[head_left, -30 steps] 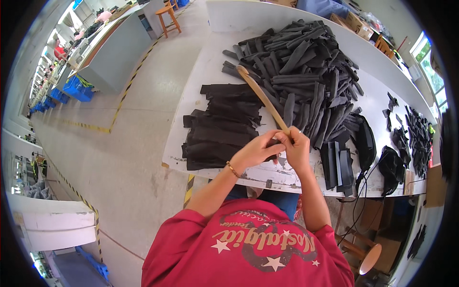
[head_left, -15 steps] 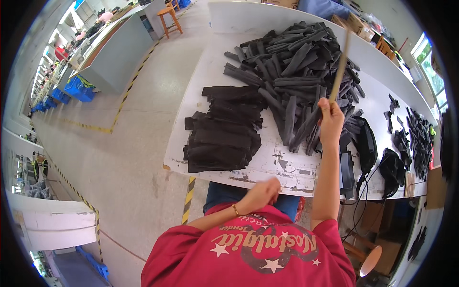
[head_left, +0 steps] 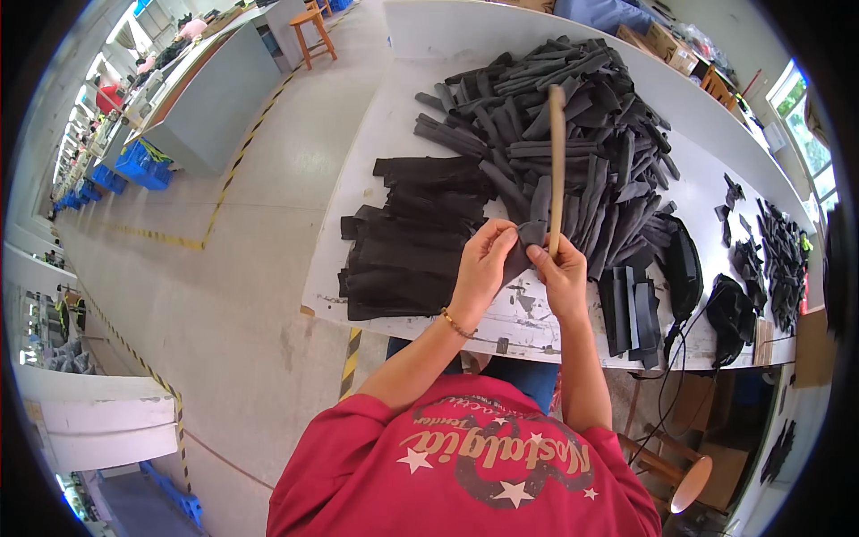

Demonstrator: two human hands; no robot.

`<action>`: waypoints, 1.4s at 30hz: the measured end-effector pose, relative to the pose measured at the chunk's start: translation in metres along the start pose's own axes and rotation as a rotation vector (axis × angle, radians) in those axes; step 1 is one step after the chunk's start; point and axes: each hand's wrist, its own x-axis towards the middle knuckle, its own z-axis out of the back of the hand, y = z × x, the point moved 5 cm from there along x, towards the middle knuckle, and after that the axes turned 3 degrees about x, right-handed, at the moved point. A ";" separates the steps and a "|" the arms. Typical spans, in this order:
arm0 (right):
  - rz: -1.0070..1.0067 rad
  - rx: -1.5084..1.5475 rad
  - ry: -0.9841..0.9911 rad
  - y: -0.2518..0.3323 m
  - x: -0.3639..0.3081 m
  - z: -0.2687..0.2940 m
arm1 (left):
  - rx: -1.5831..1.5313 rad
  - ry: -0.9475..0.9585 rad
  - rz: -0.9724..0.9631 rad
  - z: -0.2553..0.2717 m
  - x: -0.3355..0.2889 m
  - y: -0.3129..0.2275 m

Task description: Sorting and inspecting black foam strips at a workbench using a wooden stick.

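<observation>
My left hand (head_left: 481, 268), with a beaded bracelet on its wrist, pinches one edge of a dark grey fabric tube (head_left: 517, 263). My right hand (head_left: 565, 279) is closed on a long pale wooden stick (head_left: 557, 170) that points up and away over the table; its thumb also presses on the fabric tube. Part of the tube is hidden behind my fingers. Beyond the hands lies a big loose heap of dark grey fabric tubes (head_left: 573, 98). To the left, flat black fabric pieces (head_left: 403, 251) lie stacked in overlapping rows.
Several folded grey strips (head_left: 631, 313) lie at the table's front edge, beside black bags (head_left: 732, 318) and hanging cables (head_left: 667, 407). More dark scraps (head_left: 786, 268) sit far right. A low white partition (head_left: 501, 40) borders the white table (head_left: 376, 116). A wooden stool (head_left: 691, 483) stands below right.
My left hand has risen from the table's front edge to the fabric tube. My right hand has come down and left with the stick, and both hands now meet at the tube.
</observation>
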 end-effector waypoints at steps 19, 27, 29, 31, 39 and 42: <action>0.553 -0.939 -0.349 0.035 0.043 0.050 | 0.893 0.191 -0.278 0.087 0.029 -0.056; 0.084 -0.800 0.015 -0.009 -0.007 0.068 | 1.237 0.448 -0.262 0.097 0.028 -0.006; 0.059 -0.796 0.022 -0.014 -0.022 0.078 | 1.269 0.488 -0.235 0.098 0.030 0.001; 0.038 -0.790 0.030 -0.016 -0.032 0.088 | 1.304 0.526 -0.211 0.099 0.033 0.006; -0.028 -0.846 0.192 -0.008 -0.058 0.098 | 1.062 0.387 -0.313 0.099 0.035 -0.023; 0.013 -0.847 0.226 -0.007 -0.057 0.092 | 1.059 0.390 -0.294 0.096 0.033 -0.031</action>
